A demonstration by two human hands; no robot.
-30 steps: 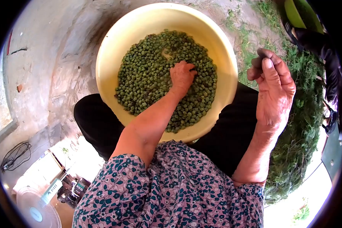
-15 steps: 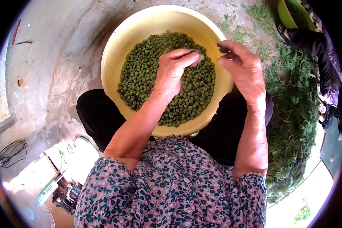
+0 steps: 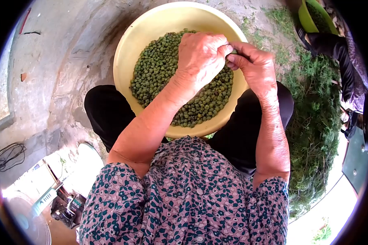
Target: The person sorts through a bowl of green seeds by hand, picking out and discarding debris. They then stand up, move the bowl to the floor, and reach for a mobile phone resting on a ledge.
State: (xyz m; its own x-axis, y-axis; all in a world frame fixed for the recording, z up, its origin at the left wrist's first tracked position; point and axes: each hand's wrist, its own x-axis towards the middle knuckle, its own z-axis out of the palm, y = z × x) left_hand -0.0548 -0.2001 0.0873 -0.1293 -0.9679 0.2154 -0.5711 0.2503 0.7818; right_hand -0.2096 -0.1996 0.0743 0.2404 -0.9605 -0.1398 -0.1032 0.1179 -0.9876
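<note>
A big yellow basin [image 3: 126,61] stands between my knees, holding a heap of small, round, green knobbly cones [image 3: 159,69]. Above its right side my two hands meet at the fingertips. My left hand [image 3: 202,55] is closed, its thumb and fingers pinching a small green cone [image 3: 234,51]. From the other side, my right hand [image 3: 255,67] pinches at the same cone with thumb and forefinger. Most of the cone is hidden by the fingertips.
Feathery green cut branches [image 3: 313,143] are piled to my right. At the upper right, another person's dark-clothed leg [image 3: 335,47] is near a green basin [image 3: 308,18]. A fan [image 3: 28,220] and a coiled black cable [image 3: 10,157] are at the lower left.
My left hand has moved up and right, and its fingertips now meet those of my right hand. The right fingers have closed from a loose, parted pose into a pinch.
</note>
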